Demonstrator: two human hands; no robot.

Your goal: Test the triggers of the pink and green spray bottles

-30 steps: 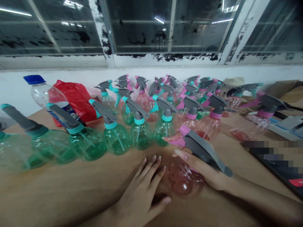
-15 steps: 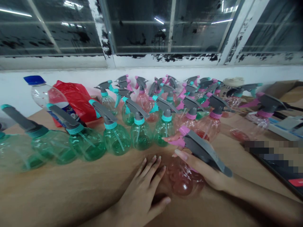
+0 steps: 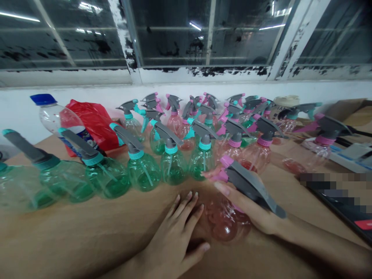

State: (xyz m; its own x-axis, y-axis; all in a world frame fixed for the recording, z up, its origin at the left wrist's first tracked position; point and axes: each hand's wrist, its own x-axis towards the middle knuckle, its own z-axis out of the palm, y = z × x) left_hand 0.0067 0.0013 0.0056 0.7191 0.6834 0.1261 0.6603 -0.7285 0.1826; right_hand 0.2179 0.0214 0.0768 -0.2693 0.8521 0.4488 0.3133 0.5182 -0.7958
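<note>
My right hand [image 3: 247, 205] is wrapped around the neck of a pink spray bottle [image 3: 225, 228], with fingers at its pink trigger. The grey and pink spray head [image 3: 251, 186] shows above the hand, its nozzle pointing away to the left. The clear pink body rests low on the table, tilted; the far side of the grip is hidden. Just left of this bottle, my left hand [image 3: 177, 228] lies flat on the table, fingers stretched out and holding nothing. Beyond both hands stands a row of green spray bottles [image 3: 143, 172] with grey and turquoise heads.
More pink spray bottles [image 3: 264, 149] and green ones crowd the back by the wall. At left stand a plastic bottle with a blue cap [image 3: 43, 99] and a red bag [image 3: 93, 120]. A dark flat object [image 3: 340, 209], partly pixelated, lies at right.
My right fingers have shifted slightly at the pink trigger, which sits a little closer to the spray head. My left hand and the standing bottles stay in place.
</note>
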